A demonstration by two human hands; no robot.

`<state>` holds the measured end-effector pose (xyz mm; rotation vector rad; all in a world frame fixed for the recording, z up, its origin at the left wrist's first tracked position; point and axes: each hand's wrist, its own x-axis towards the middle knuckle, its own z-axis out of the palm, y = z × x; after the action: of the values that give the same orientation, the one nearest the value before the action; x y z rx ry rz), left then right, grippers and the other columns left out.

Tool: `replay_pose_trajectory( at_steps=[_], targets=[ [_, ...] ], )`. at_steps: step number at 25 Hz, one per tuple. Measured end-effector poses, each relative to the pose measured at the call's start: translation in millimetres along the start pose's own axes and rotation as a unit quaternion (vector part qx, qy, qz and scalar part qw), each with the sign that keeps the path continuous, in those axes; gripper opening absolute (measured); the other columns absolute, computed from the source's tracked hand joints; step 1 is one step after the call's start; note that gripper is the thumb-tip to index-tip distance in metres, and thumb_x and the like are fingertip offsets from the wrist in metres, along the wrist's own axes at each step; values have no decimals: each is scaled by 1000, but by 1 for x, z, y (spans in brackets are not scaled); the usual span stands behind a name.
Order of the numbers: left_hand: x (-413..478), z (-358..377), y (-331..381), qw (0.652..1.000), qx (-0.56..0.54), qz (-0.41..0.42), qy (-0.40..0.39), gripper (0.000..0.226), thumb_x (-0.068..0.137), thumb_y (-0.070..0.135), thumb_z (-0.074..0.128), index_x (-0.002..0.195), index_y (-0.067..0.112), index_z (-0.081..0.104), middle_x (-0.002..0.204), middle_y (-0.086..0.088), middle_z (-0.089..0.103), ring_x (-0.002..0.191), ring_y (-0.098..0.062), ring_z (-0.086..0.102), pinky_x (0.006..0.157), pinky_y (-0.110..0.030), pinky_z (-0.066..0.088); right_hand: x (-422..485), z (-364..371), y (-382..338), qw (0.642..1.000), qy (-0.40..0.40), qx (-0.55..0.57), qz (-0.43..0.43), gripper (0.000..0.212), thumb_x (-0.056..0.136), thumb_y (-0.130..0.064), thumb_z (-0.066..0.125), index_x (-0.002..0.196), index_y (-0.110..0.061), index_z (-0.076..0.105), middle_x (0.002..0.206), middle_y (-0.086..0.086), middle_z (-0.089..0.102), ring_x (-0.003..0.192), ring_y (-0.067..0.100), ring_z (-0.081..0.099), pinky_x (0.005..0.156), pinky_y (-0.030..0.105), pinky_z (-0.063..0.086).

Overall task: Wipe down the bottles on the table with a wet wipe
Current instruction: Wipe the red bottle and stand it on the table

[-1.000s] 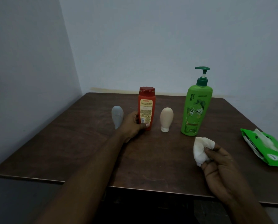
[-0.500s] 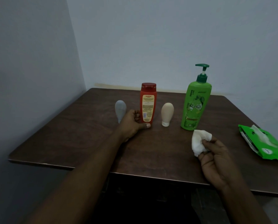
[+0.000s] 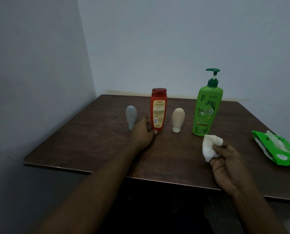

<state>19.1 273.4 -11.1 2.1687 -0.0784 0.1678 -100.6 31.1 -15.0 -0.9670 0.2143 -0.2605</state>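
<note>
Several bottles stand in a row on the dark wooden table (image 3: 93, 146): a grey tube (image 3: 131, 116), a red bottle (image 3: 158, 109), a beige tube (image 3: 178, 119) on its white cap, and a tall green pump bottle (image 3: 206, 107). My left hand (image 3: 143, 134) lies at the red bottle's lower left. Its thumb tip is at the bottle's foot and its fingers are loosely curled beside it. My right hand (image 3: 228, 164) pinches a crumpled white wet wipe (image 3: 210, 146) just in front of the green pump bottle.
A green pack of wet wipes (image 3: 279, 149) lies at the table's right edge with a sheet sticking out. Walls close off the table at the back and on the left. The table's front edge runs under my forearms.
My left thumb has slid from across the red bottle's front down to its foot, loosening the hold. The right hand still holds the wipe, and my view has drawn back a little.
</note>
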Motion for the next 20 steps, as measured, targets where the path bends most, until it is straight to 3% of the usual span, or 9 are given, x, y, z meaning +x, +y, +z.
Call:
replay_pose_trajectory(
  at_steps=[4, 7, 11, 15, 20],
  targets=[
    [16, 4, 3, 1000, 19, 10, -16, 60, 95, 9, 68, 149, 20, 44, 147, -3, 58, 136, -21, 56, 108, -39, 49, 4, -3, 2, 1000, -4, 2, -7, 28, 98, 6, 41, 99, -10, 63, 89, 8, 73, 71, 7, 73, 63, 15, 58],
    [26, 6, 2, 999, 32, 2, -26, 55, 96, 8, 66, 146, 20, 46, 147, -4, 58, 135, -21, 56, 109, -41, 50, 8, -5, 4, 1000, -5, 2, -3, 18, 87, 0, 59, 92, -13, 71, 88, 7, 74, 72, 9, 74, 63, 17, 58],
    [35, 5, -1, 998, 36, 6, -46, 54, 96, 4, 63, 145, 21, 47, 148, -4, 56, 137, -22, 54, 112, -44, 48, 8, -7, 5, 1000, -15, -9, -12, 28, 99, 6, 39, 102, -9, 63, 84, 3, 77, 74, 6, 73, 64, 15, 57],
    [39, 6, -4, 997, 43, 5, -58, 56, 97, 3, 62, 147, 20, 45, 150, -5, 55, 138, -23, 52, 113, -45, 47, 7, -7, 6, 1000, -5, -11, -13, 27, 99, 5, 41, 101, -10, 63, 93, 8, 74, 73, 7, 73, 71, 18, 57],
    [43, 5, -6, 997, 47, 11, -66, 58, 96, 3, 62, 148, 21, 43, 150, -4, 55, 139, -23, 52, 114, -46, 46, 13, -9, 8, 1000, 2, -18, -19, 27, 99, 7, 40, 106, -8, 61, 96, 10, 70, 71, 6, 72, 67, 17, 58]
  ],
)
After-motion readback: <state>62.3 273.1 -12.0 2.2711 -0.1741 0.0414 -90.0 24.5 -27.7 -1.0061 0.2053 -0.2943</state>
